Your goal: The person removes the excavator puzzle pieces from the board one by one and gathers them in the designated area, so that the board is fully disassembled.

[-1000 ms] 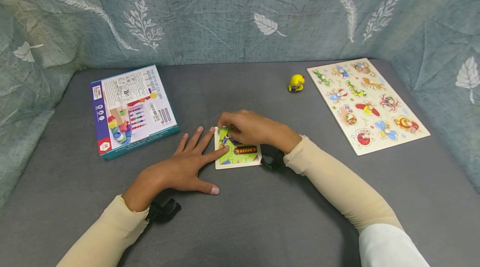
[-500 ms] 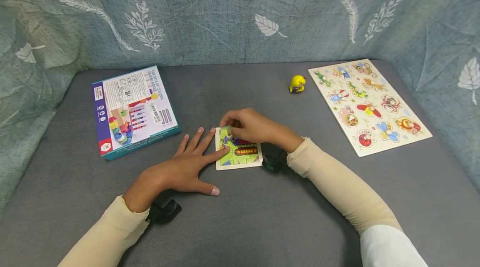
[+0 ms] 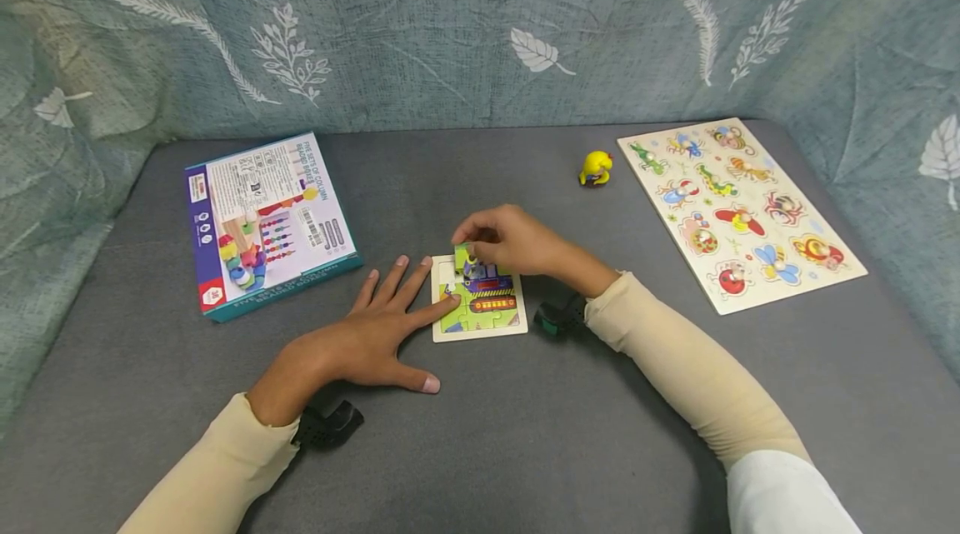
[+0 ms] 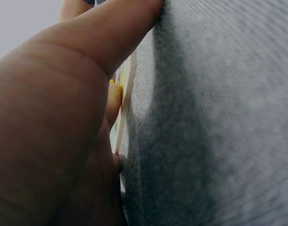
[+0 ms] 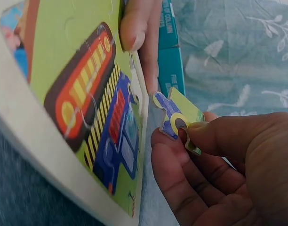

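Note:
A small jigsaw puzzle (image 3: pixel 491 319) in a pale wooden frame lies on the grey table, picturing a vehicle with an orange track on green. Between thumb and fingers, my right hand (image 3: pixel 517 241) pinches a green and blue puzzle piece (image 5: pixel 178 115), lifted just off the puzzle's upper left corner. A bare pale gap (image 3: pixel 447 270) shows in that corner. My left hand (image 3: pixel 375 334) lies flat with fingers spread, its index fingertip resting on the puzzle's left part. In the left wrist view, the thumb (image 4: pixel 120 33) hides most of the puzzle.
A boxed bead toy (image 3: pixel 273 226) lies at the left. Toward the back right stands a small yellow figure (image 3: pixel 596 168), beside a wooden insect puzzle board (image 3: pixel 738 213). A patterned blue-green cloth (image 3: pixel 450 42) hangs behind the table.
The right hand has lifted the puzzle piece out of the upper left corner and shifted slightly up and right with it. The left hand stays in place.

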Demonstrator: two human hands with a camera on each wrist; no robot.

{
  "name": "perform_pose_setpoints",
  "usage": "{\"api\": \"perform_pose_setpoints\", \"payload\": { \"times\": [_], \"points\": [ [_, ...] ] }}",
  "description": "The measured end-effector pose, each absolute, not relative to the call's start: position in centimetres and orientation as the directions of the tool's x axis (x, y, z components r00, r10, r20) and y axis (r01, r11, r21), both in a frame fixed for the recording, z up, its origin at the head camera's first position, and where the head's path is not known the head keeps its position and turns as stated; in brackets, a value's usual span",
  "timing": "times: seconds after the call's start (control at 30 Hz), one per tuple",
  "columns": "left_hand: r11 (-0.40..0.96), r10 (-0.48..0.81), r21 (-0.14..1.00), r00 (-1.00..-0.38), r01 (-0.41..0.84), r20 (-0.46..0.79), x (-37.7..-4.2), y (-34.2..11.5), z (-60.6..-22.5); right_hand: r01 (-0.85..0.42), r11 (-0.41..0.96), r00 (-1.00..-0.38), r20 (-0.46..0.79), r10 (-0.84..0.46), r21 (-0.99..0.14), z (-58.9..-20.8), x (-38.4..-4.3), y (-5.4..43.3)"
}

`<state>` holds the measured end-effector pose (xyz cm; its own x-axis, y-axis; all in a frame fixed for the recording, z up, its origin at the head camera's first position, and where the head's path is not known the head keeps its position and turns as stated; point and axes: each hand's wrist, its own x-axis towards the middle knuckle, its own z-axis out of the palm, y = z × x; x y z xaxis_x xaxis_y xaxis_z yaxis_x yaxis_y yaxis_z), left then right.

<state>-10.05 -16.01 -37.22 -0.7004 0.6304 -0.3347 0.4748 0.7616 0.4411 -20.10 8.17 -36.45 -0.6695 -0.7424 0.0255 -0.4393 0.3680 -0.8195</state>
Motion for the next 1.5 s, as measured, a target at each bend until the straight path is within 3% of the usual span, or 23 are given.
{"api": "perform_pose_setpoints", "payload": {
  "times": [1.0,1.5],
  "points": [
    [0.756,0.635,0.454,-0.697,0.471,-0.334,-9.7,-16.1,-36.7,-0.354,0.442,-0.785,0.005,-0.619,-0.824,-35.7,-21.0,12.8],
    [0.76,0.632,0.44,-0.702,0.478,-0.33,-9.8,-16.1,-37.0,-0.33,0.496,-0.789,-0.054,-0.611,-0.803,-35.7,-21.3,15.0]
  ]
}}
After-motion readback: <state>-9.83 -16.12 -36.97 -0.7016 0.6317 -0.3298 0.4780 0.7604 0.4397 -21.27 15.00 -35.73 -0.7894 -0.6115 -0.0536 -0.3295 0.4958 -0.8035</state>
